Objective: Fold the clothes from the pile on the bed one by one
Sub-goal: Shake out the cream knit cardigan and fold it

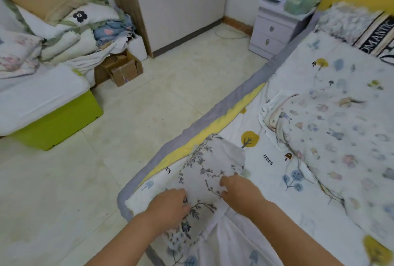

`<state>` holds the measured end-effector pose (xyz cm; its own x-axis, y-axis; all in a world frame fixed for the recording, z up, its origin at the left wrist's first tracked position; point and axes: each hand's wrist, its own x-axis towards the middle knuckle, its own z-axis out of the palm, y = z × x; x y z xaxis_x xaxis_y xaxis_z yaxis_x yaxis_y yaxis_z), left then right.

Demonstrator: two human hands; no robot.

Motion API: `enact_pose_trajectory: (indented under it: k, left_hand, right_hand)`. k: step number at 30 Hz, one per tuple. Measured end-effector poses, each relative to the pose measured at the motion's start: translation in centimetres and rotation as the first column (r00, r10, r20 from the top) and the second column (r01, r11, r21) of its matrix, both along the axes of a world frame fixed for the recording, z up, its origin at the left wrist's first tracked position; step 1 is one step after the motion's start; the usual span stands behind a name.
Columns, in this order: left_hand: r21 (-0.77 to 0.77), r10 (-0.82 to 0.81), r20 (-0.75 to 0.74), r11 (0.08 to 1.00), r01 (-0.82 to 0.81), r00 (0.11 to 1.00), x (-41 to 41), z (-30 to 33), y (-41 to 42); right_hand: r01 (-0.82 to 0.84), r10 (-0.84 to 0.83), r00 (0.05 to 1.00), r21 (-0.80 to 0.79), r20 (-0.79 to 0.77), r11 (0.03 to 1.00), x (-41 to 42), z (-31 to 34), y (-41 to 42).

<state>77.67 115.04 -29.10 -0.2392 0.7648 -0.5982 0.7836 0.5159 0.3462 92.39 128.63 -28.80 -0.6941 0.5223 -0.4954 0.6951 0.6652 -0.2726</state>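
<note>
I see both hands down on 1 white cotton garment printed with grey-blue leafy sprigs, which lies at the near left corner of the bed, just inside its grey and yellow border. The garment's long axis runs from the near left, under the hands, out toward the far right, where its free end sits beside the yellow tree print on the white sheet.

My left hand rests on the near left part of the cloth, fingers curled down into the fabric; I judge that it pinches a fold, though the fingertips are partly hidden. My right hand is on the right side of the same cloth, fingers bent onto its edge, apparently pinching it too.

The free end lies away from both hands, far and slightly right, and the right hand is nearer to it. So the next fold, as I judge it, turns on that axis: either drawing the far end back toward me or laying the near end over it.

The crumpled pile of pastel-printed white clothes waits to the right, well apart from both hands.
</note>
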Motion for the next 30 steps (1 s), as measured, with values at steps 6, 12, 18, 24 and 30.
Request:
enact_pose_trajectory:
  k: [6, 12, 18, 24, 30]
  left_hand:
    - [0.068, -0.156, -0.03, 0.985, 0.158, 0.987, 1.4, 6.8, 1.9]
    - [0.181, -0.343, -0.024, 0.922, 0.341, 0.939, 6.2, 12.9, 4.5]
    - [0.23, -0.513, -0.058, 0.828, 0.511, 0.856, 13.0, 16.4, 6.7]
    - [0.251, -0.627, -0.11, 0.734, 0.632, 0.771, 20.2, 18.2, 9.0]
    - [0.271, -0.666, -0.115, 0.693, 0.669, 0.737, 29.1, 18.3, 11.2]
  right_hand:
    - [0.124, -0.124, 0.992, -0.001, -0.032, 0.992, 4.5, 6.7, -2.1]
    - [0.35, -0.35, 0.936, 0.008, -0.043, 0.937, 10.9, 12.6, -4.5]
    - [0.536, -0.535, 0.844, 0.018, -0.04, 0.844, 18.9, 16.7, -7.0]
    - [0.675, -0.674, 0.738, 0.029, -0.044, 0.737, 27.2, 19.3, -8.2]
    - [0.741, -0.741, 0.671, 0.033, -0.021, 0.671, 36.8, 19.8, -8.0]
